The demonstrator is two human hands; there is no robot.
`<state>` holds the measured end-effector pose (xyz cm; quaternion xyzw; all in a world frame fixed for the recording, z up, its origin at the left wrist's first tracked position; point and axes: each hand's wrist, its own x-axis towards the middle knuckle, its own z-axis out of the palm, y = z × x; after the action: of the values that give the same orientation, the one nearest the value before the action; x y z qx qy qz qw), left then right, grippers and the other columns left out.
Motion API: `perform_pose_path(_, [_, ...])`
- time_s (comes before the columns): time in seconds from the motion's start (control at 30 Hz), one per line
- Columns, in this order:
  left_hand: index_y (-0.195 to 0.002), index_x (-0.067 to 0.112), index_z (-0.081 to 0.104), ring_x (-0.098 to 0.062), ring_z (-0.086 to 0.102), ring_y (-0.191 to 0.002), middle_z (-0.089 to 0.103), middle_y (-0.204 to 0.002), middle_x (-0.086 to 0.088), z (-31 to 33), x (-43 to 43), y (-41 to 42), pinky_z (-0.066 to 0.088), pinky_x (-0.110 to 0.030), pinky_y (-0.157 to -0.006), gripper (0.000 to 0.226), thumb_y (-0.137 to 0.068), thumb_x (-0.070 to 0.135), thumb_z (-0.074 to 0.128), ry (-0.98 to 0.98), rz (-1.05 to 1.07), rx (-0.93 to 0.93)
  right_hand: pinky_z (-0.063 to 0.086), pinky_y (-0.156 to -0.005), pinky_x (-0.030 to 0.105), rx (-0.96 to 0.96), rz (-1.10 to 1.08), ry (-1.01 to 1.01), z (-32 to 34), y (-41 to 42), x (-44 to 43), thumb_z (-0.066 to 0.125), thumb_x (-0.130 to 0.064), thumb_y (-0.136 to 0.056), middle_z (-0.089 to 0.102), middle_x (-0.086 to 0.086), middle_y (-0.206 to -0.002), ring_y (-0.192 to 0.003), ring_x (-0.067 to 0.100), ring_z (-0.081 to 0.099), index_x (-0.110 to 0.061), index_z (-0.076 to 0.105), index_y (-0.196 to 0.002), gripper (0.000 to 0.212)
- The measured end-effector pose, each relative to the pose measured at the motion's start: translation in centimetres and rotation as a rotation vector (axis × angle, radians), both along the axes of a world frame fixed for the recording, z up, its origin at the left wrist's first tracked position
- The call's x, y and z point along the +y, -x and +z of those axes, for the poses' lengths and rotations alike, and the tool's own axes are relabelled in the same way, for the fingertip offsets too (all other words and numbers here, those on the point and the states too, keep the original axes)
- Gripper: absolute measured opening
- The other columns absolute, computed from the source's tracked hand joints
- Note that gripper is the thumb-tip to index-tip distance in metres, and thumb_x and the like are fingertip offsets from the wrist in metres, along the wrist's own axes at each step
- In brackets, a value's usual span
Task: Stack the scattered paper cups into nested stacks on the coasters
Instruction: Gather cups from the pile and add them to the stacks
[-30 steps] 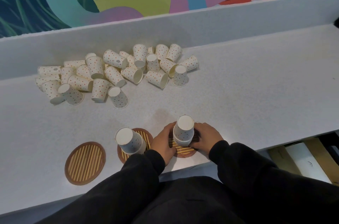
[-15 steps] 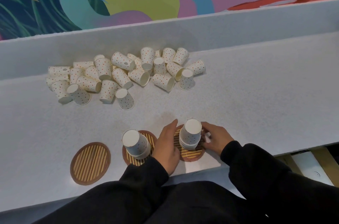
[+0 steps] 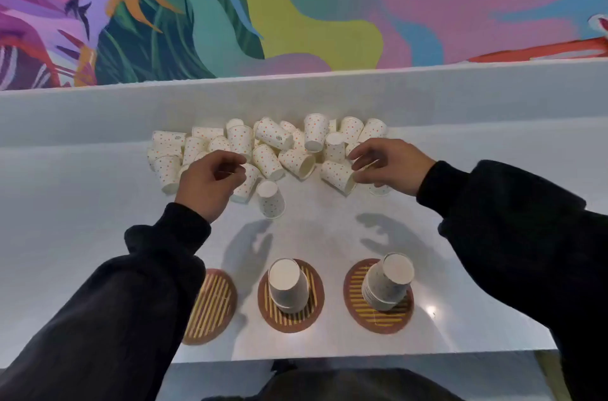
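While both hands (image 3: pixel 210 178) (image 3: pixel 390 165) hover half-open, empty, over cup pile (image 3: pixel 273 147): three coasters (image 3: pixel 291 318), two stacks (image 3: pixel 386 282).

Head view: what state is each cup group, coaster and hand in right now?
Loose cups: heaped, mostly on their sides.
Left coaster: bare.
Middle coaster: carries upside-down cups.
Right coaster: carries taller upside-down stack, leaning.
Left hand: over the heap, holding nothing.
Right hand: fingers at a sideways cup; grip unclear.
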<state>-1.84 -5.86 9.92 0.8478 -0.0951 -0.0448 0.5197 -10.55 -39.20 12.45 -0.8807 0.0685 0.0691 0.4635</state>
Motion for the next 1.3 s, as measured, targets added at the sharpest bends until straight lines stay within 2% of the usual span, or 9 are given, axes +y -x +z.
perform_pose_path(0.17, [-0.122,0.020,0.066,-0.018,0.066,-0.093,0.068,-0.114,-0.001,-6.5,1.7,-4.0,0.053,-0.036,-0.093,0.037,-0.087,0.019,0.078,-0.333,0.039,0.152,0.050,-0.095,0.033,0.140,0.265,0.363,-2.0,-7.5,7.9,0.079,-0.042,-0.085,0.065,-0.004,-0.121,-0.107,0.019,0.062,-0.024,0.058,-0.132,0.055])
perform_pose_path(0.3, [-0.135,0.016,0.055,-0.025,0.059,-0.102,0.062,-0.124,-0.006,-10.3,2.0,-6.6,0.047,-0.033,-0.092,0.063,-0.081,0.029,0.084,-0.269,0.145,0.380,0.047,-0.099,0.036,0.177,0.366,0.431,-5.4,-11.8,13.8,0.078,-0.036,-0.086,0.058,0.007,-0.138,-0.119,0.028,0.058,-0.023,0.045,-0.146,0.070])
perform_pose_path(0.4, [-0.143,0.017,0.049,-0.031,0.061,-0.116,0.058,-0.140,-0.008,-13.2,2.4,-8.9,0.050,-0.043,-0.103,0.087,-0.069,0.038,0.089,-0.209,0.196,0.517,0.043,-0.096,0.034,0.199,0.429,0.548,-7.6,-13.8,16.7,0.079,-0.022,-0.086,0.052,0.010,-0.142,-0.127,0.030,0.053,-0.024,0.037,-0.154,0.079])
perform_pose_path(0.6, [-0.146,0.011,0.047,-0.034,0.056,-0.126,0.056,-0.145,-0.012,-14.5,1.4,-10.0,0.045,-0.039,-0.101,0.081,-0.084,0.053,0.076,-0.257,0.195,0.483,0.044,-0.085,0.036,0.374,0.455,0.744,-11.4,-13.3,17.3,0.064,-0.014,-0.093,0.046,0.010,-0.145,-0.123,0.033,0.055,-0.023,0.049,-0.143,0.053])
perform_pose_path(0.7, [-0.136,0.011,0.056,-0.028,0.058,-0.102,0.064,-0.131,-0.009,-14.1,1.0,-9.8,0.042,-0.035,-0.083,0.066,-0.085,0.048,0.075,-0.302,0.138,0.491,0.047,-0.082,0.033,0.364,0.342,0.667,-11.8,-12.1,15.9,0.066,-0.013,-0.091,0.054,0.006,-0.133,-0.110,0.027,0.058,-0.024,0.050,-0.138,0.051])
perform_pose_path(0.87, [-0.130,0.018,0.056,-0.024,0.059,-0.103,0.064,-0.124,-0.005,-13.8,0.9,-8.8,0.048,-0.035,-0.090,0.058,-0.081,0.037,0.081,-0.341,-0.020,0.489,0.045,-0.073,0.029,0.328,-0.020,0.421,-8.3,-10.4,13.0,0.086,-0.020,-0.077,0.056,0.002,-0.109,-0.100,0.024,0.057,-0.017,0.047,-0.129,0.066])
perform_pose_path(1.03, [-0.122,0.021,0.057,-0.027,0.069,-0.096,0.066,-0.111,-0.011,-12.1,0.1,-7.1,0.061,-0.043,-0.085,0.051,-0.080,0.013,0.084,-0.034,-0.144,0.496,0.049,-0.076,0.029,0.199,-0.279,0.209,-5.5,-7.7,9.3,0.088,-0.023,-0.072,0.066,-0.002,-0.109,-0.100,0.022,0.061,-0.020,0.062,-0.117,0.052])
perform_pose_path(1.17, [-0.111,0.042,0.064,-0.024,0.069,-0.098,0.067,-0.109,-0.001,-10.3,-0.1,-7.1,0.061,-0.048,-0.084,0.051,-0.064,0.036,0.085,-0.033,-0.189,0.386,0.052,-0.081,0.030,0.062,-0.425,0.002,-4.0,-4.8,6.8,0.085,-0.023,-0.073,0.065,-0.010,-0.103,-0.096,0.014,0.062,-0.028,0.063,-0.115,0.047])
perform_pose_path(1.3, [-0.112,0.041,0.064,-0.022,0.067,-0.100,0.071,-0.108,0.003,-10.1,0.4,-6.5,0.057,-0.052,-0.091,0.058,-0.058,0.048,0.081,-0.140,-0.184,0.374,0.058,-0.080,0.034,0.004,-0.479,-0.071,-3.4,-2.7,4.7,0.086,-0.024,-0.074,0.065,-0.010,-0.103,-0.095,0.013,0.063,-0.028,0.063,-0.115,0.047])
